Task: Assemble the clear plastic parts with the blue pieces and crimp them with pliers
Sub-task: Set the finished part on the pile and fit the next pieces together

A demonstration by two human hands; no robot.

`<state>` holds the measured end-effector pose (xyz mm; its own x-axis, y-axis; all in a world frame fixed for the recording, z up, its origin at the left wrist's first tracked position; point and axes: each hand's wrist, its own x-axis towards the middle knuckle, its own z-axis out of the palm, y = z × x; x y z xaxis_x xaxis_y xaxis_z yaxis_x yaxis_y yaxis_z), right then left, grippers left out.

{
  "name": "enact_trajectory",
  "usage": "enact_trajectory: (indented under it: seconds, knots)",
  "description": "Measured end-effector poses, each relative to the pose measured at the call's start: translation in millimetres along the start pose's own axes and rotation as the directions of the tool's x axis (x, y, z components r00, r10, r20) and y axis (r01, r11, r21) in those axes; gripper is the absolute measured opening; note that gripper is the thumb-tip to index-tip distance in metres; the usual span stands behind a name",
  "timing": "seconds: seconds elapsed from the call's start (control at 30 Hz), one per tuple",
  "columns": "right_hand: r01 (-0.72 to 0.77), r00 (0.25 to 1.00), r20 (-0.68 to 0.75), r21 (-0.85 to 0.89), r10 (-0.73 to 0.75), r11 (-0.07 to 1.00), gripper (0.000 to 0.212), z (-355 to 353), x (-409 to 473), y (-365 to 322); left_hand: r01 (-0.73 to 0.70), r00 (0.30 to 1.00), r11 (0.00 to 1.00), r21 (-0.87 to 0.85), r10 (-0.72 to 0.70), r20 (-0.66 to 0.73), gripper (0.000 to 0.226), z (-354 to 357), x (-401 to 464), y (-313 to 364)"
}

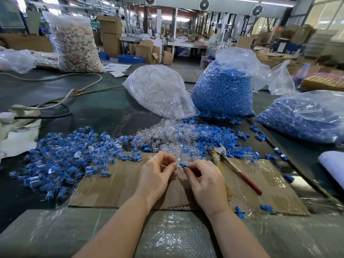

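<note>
My left hand (pixel 157 175) pinches a small clear plastic part (pixel 172 165) above the cardboard sheet (pixel 115 185). My right hand (pixel 204 179) pinches a small blue piece (pixel 183 165) right beside it, the two nearly touching. Red-handled pliers (pixel 240 174) lie on the cardboard to the right of my right hand. A heap of loose clear parts (pixel 167 135) sits just beyond my hands, with loose blue pieces (pixel 219 138) to its right. Assembled blue-and-clear pieces (pixel 70 155) are spread at the left.
A bag of clear parts (pixel 158 90) and two bags of blue pieces (pixel 223 90) (pixel 305 116) stand behind the heaps. Cables and a power strip (pixel 22 110) lie at the far left. A white object (pixel 333 164) is at the right edge. Bubble wrap (pixel 167 235) covers the near table edge.
</note>
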<state>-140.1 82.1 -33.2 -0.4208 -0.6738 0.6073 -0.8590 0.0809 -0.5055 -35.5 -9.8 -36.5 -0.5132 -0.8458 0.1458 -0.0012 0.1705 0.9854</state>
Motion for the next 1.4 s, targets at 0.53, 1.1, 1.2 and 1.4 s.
enact_trajectory:
  seconds: [0.53, 1.1, 1.2, 1.4]
  knots:
    - [0.005, 0.997, 0.079, -0.074, 0.001, 0.997, 0.017, 3.9, -2.1, 3.1, -0.117, 0.986, 0.962, 0.245, 0.083, 0.144, 0.022, -1.8, -1.5, -3.6]
    - [0.071, 0.993, 0.085, 0.076, -0.078, 0.995, 0.025, -0.5, -0.2, 2.4, -0.079, 0.987, 0.988, 0.134, 0.059, 0.146, 0.023, -2.8, -0.5, 0.1]
    - [0.074, 0.993, 0.084, 0.073, -0.08, 0.995, 0.025, -0.8, -0.8, 1.4, -0.084, 0.987, 0.985, 0.151, 0.061, 0.147, 0.023, -3.0, -0.5, -0.1]
    - [0.097, 0.99, 0.094, 0.058, -0.103, 0.994, 0.02, -0.4, -0.7, 1.9, -0.107, 0.988, 0.972, 0.21, 0.08, 0.135, 0.02, -2.8, -0.4, 0.7]
